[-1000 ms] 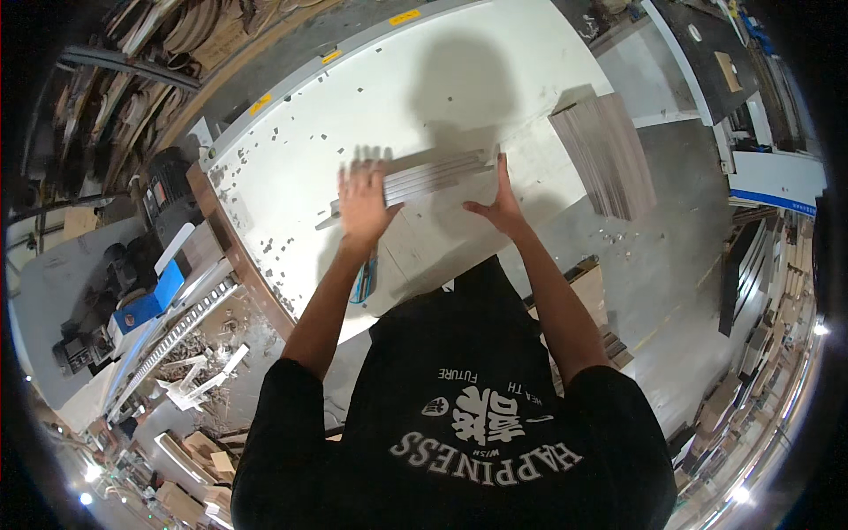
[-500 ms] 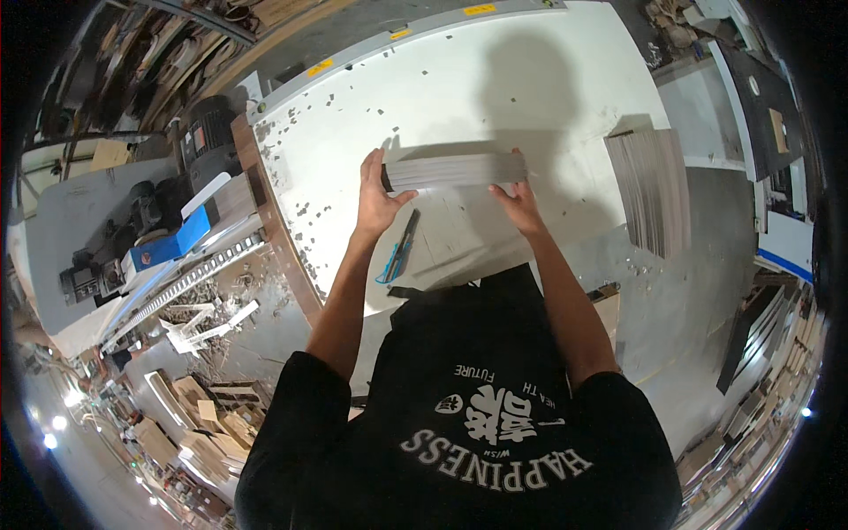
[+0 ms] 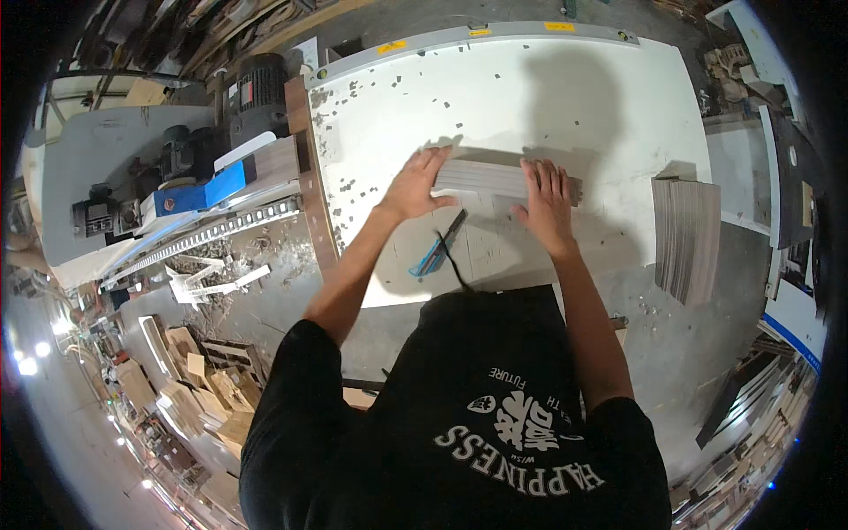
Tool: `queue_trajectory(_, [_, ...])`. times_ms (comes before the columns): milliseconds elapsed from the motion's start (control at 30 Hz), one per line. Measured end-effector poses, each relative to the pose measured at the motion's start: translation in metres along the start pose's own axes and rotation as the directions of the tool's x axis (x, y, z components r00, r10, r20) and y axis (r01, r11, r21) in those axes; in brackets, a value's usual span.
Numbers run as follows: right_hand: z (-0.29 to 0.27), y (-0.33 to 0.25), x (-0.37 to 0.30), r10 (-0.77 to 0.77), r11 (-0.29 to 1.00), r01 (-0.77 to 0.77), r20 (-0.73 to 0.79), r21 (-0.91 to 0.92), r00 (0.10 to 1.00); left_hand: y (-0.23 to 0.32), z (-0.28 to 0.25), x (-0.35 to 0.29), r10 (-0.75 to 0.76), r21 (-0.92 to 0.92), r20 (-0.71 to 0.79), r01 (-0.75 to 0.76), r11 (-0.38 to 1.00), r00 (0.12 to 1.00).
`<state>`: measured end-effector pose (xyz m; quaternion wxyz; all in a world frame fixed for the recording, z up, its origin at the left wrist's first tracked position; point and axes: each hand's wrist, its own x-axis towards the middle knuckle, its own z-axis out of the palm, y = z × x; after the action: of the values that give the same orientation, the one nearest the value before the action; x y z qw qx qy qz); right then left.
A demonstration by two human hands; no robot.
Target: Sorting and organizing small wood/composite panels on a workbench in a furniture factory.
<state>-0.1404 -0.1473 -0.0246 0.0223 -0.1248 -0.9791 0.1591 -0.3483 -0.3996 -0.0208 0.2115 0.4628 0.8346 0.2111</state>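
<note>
A stack of pale grey strips (image 3: 481, 177) lies lengthwise before me on a white work surface (image 3: 406, 124). My left hand (image 3: 413, 185) straddles its left end, fingers along the far side and thumb at the near side. Over the right part of the stack rests my right hand (image 3: 549, 199), fingers across the top toward the far edge and thumb on the near side. The stack's right end pokes out past that hand. Just nearer to me than the stack is a blue utility knife (image 3: 433, 252) with a dark blade part.
A long spirit level (image 3: 433, 42) runs along the far edge. Small dark chips dot the surface's left side. At the right edge stands a stack of grey-brown strips (image 3: 687, 238). Left of the surface is a machine with a motor (image 3: 259, 95) and a blue part (image 3: 225, 183).
My right hand has shifted from the stack's right end inward, onto its top. My left hand stays at the left end. The whole view has shifted, with the scene sliding right and down.
</note>
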Motion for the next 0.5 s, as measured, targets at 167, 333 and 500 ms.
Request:
queue_trajectory(167, [0.013, 0.005, -0.003, 0.046, 0.994, -0.049, -0.030, -0.097, 0.998, -0.130, -0.092, -0.031, -0.137, 0.341, 0.077, 0.103, 0.935, 0.988])
queue_trajectory(333, [0.022, 0.001, -0.001, 0.054, 0.996, -0.056, -0.025, -0.067, 0.998, -0.284, -0.169, -0.111, -0.563, 0.626, 0.031, 0.423, 0.655, 0.826])
queue_trajectory(500, [0.026, 0.002, -0.004, 0.068, 0.995, -0.072, -0.049, -0.075, 0.996, -0.302, -0.179, -0.078, -0.636, 0.571, 0.167, 0.452, 0.685, 0.753])
